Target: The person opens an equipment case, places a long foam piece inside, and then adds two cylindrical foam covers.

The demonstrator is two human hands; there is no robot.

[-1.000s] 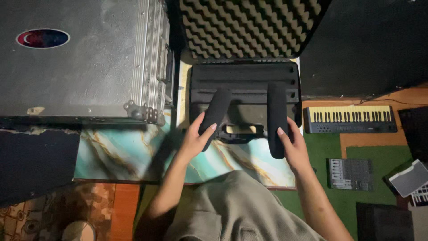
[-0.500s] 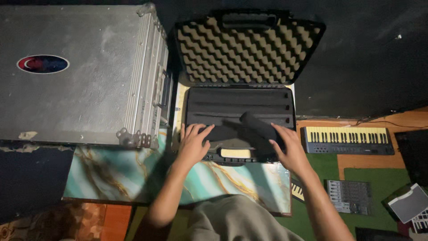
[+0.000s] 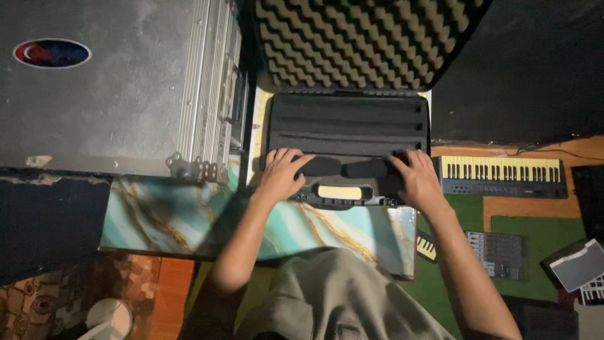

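Left of the fingers we see a grey flight case [image 3: 113, 94] with ribbed metal edging. Under them lies a marbled teal tabletop [image 3: 189, 217]. To their right sits a small keyboard [image 3: 500, 173]; nearer us, on green carpet [image 3: 535, 252], a grey mixer [image 3: 497, 254].

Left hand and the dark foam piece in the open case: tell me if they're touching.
Touching. The head view shows the left hand resting on the dark foam piece, fingers laid over its left end with no gap showing.
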